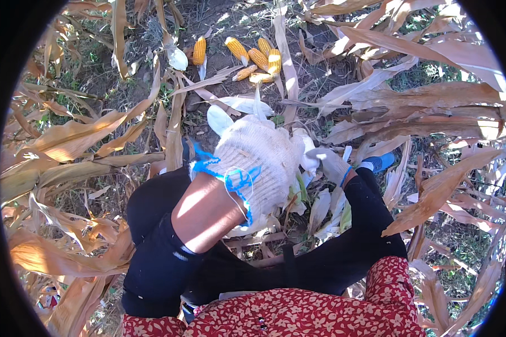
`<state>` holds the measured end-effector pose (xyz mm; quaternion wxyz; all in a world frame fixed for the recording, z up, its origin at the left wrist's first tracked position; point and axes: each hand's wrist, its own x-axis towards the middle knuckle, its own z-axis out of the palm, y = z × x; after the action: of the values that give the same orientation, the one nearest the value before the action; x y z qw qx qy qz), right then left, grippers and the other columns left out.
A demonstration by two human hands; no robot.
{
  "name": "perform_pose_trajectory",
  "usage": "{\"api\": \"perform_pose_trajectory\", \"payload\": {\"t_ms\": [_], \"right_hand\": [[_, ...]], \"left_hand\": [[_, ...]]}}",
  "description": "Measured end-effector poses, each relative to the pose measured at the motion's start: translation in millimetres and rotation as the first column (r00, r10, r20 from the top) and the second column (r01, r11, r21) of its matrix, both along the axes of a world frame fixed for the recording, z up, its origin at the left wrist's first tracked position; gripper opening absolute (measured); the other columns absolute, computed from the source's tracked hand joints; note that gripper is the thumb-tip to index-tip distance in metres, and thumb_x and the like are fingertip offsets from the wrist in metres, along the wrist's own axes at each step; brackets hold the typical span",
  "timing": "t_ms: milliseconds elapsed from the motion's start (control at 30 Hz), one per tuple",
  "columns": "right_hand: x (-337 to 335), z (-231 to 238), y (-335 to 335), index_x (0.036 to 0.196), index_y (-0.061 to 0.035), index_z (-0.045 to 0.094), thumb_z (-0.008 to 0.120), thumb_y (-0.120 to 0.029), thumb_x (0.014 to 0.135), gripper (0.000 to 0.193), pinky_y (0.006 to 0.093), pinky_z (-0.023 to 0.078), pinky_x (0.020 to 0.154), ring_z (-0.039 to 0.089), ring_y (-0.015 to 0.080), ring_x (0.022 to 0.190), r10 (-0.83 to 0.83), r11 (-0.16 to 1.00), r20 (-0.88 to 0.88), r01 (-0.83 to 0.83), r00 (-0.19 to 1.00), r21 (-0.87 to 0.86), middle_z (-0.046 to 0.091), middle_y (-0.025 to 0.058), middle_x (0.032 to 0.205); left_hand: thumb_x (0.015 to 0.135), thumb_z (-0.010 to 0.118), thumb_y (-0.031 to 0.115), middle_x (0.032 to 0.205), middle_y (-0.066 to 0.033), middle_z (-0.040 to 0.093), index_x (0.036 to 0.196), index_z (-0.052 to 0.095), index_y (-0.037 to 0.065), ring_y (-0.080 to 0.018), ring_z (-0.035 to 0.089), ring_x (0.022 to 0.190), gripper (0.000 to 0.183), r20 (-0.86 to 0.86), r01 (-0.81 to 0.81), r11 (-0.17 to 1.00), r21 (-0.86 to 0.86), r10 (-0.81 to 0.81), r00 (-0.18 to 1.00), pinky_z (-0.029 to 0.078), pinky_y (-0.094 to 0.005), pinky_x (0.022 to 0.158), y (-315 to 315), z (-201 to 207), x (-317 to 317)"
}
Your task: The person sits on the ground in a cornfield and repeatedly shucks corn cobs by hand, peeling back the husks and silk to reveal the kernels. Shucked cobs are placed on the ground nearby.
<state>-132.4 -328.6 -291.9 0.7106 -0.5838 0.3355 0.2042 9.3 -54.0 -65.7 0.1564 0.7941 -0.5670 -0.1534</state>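
Note:
My left hand (264,154), in a white knit glove with a frayed blue cuff, is large in the middle of the head view. It is curled over, and its back hides its fingers and whatever they hold. Just right of it, my right hand (330,164), also gloved, has its fingers closed on a pale corn husk (306,147) between the two hands. Green and whitish husk leaves (298,196) hang below. Beyond the hands, several bare yellow corn cobs (258,58) lie together on the ground, with one more cob (199,50) to their left.
Dry corn stalks and leaves lie all around, with a thick stalk (67,171) at left and broad brown leaves (421,98) at right. Loose white husks (244,105) are scattered past my left hand. My dark-trousered legs (326,258) frame the work area. A blue shoe (381,162) shows at right.

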Motion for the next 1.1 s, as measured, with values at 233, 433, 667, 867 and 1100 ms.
{"api": "perform_pose_trajectory", "payload": {"t_ms": [233,433,667,867,1100], "right_hand": [[-24,138,66,0.151,0.0016,0.033,0.07,-0.013,0.086,0.077,0.0369,0.046,0.106,0.059,0.0234,0.122,-0.063,0.776,0.198,-0.076,0.978,0.626,0.057,0.0128,0.135],[-9,169,95,0.146,-0.0013,0.039,0.078,-0.015,0.082,0.076,0.0327,0.051,0.097,0.061,0.0175,0.114,0.113,0.968,0.362,-0.184,0.925,0.169,0.061,0.0101,0.127],[9,166,95,0.136,-0.0008,0.047,0.08,-0.017,0.081,0.066,0.033,0.052,0.095,0.064,0.0209,0.111,0.139,0.96,0.484,0.003,0.864,-0.281,0.063,0.0118,0.123],[5,144,92,0.134,-0.0027,0.048,0.08,-0.017,0.081,0.064,0.0329,0.052,0.093,0.065,0.0214,0.108,0.098,0.936,0.439,0.068,0.893,-0.346,0.064,0.0122,0.12],[-3,168,90,0.135,-0.0032,0.049,0.078,-0.013,0.084,0.059,0.03,0.051,0.093,0.059,0.0114,0.107,-0.091,0.983,0.504,-0.004,0.859,0.183,0.062,0.0026,0.118]], "left_hand": [[0.094,0.058,0.032,0.106,-0.017,0.065,0.114,0.063,0.007,-0.035,0.062,0.103,0.033,0.009,-0.055,0.992,-0.115,0.056,0.998,0.049,-0.0437,0.09,-3,-18,15],[0.092,0.059,0.046,0.081,-0.018,0.065,0.092,0.066,0.006,-0.0364,0.067,0.08,0.04,-0.139,-0.219,0.975,0.04,0.223,0.965,0.052,-0.0437,0.073,-50,26,11],[0.088,0.059,0.025,0.073,-0.0163,0.06,0.093,0.065,0.003,-0.0293,0.061,0.065,0.023,-0.283,-0.298,0.955,-0.005,0.284,0.916,0.049,-0.0387,0.067,-61,30,14],[0.083,0.059,0.016,0.071,-0.0153,0.061,0.085,0.065,0.003,-0.0292,0.062,0.063,0.014,-0.168,-0.345,0.912,-0.222,0.313,0.935,0.048,-0.039,0.062,-76,4,9],[0.088,0.057,0.021,0.076,-0.0108,0.061,0.098,0.07,0.005,-0.0194,0.062,0.069,0.023,-0.477,-0.372,0.928,-0.027,0.315,0.821,0.05,-0.0345,0.07,-81,20,15]]}}
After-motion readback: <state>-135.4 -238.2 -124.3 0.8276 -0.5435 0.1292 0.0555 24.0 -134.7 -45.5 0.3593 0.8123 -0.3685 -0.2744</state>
